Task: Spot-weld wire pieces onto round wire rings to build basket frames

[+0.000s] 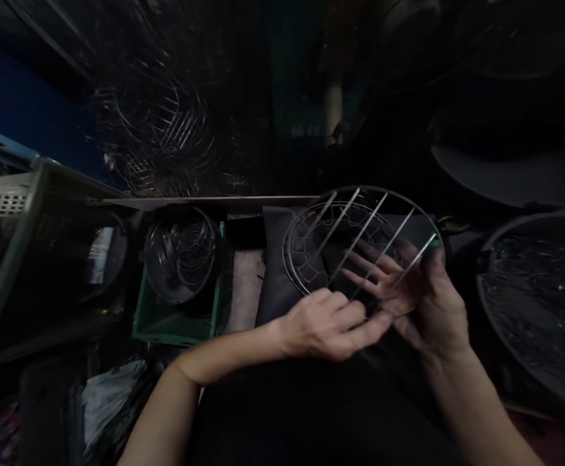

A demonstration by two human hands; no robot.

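A round wire rack (358, 228) with parallel flat bars and a second, wavy-wired ring is tilted in front of me, above a dark surface at my lap. My left hand (328, 322) has its fingers curled at the near edge, closed on the rim. On the other side, my right hand (432, 304) has its thumb over the right rim. Its outstretched fingers show between the bars, behind them, so the rack lies between thumb and fingers. A small green spot shows beside the right thumb.
Left of me, a green crate (175, 338) carries a round container of wire rings (182, 252). A larger crate (8, 265) tilts farther left. Tangled wire racks (175, 129) pile up behind. At right stands a wide round tub (544, 304) with shiny contents.
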